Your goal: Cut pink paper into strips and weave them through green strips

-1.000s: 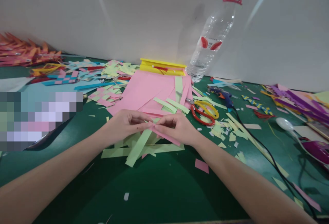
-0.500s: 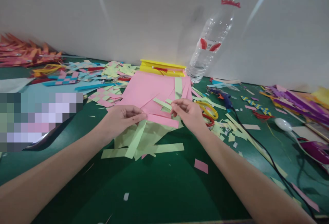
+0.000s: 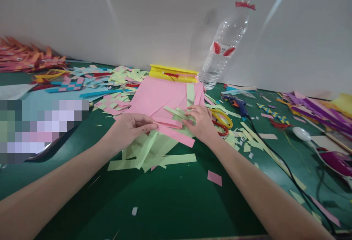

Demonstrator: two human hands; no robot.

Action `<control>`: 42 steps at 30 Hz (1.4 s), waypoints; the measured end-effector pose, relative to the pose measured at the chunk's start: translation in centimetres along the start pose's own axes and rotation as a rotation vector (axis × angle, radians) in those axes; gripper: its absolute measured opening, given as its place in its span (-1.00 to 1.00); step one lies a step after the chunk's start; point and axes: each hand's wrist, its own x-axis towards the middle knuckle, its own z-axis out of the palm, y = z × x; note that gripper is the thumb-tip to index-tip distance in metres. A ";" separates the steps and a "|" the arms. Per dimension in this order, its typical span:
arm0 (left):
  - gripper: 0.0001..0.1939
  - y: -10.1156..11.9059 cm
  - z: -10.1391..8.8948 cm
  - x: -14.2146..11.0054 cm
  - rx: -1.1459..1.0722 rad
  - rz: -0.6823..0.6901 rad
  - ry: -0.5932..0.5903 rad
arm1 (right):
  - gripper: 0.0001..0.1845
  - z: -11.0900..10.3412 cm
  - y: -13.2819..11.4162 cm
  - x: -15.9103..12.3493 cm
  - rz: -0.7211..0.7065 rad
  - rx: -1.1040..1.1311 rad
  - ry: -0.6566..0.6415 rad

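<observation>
My left hand [image 3: 137, 125] pinches pink paper strips [image 3: 178, 136] between thumb and forefinger. One pink strip bends back in a flat loop, while another slants down to the right. A pale green strip [image 3: 146, 150] hangs below the same fingertips. At the loop's right end is my right hand [image 3: 202, 123], its thumb and forefinger apart; whether the thumb touches the pink paper is unclear. Close to its fingertips, a narrow green strip [image 3: 173, 112] lies over pink paper sheets [image 3: 162, 91]. Green sheets [image 3: 165, 145] lie beneath the strips.
Scissors with yellow and red handles [image 3: 224, 119] lie beside my right hand. A tilted water bottle [image 3: 224, 45] leans at the wall. Farther right are a glue gun [image 3: 238, 104] with a black cord and a white spoon [image 3: 302, 133]. Paper scraps [image 3: 126, 75] cover the back left.
The pink strip's free end has swung lower, separating from the folded loop above it. My right hand's thumb and forefinger have spread apart. My left hand stays nearly in place.
</observation>
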 end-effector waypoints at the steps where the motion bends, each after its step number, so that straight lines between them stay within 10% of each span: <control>1: -0.76 0.0 0.0 0.0 0.000 0.007 -0.007 | -0.84 -0.1 -0.1 0.0 -0.002 0.006 0.000; 18: -0.67 -0.2 0.1 0.1 0.062 -0.038 -0.028 | -0.75 -0.6 -0.9 0.2 0.070 0.067 0.140; 32: -0.68 -0.6 0.2 0.2 0.014 -0.034 -0.046 | -0.73 -0.4 -1.1 0.5 0.479 0.989 0.206; 42: -0.69 -0.5 0.1 0.1 0.017 -0.032 -0.059 | -0.76 -1.4 -0.7 0.3 0.017 0.185 0.092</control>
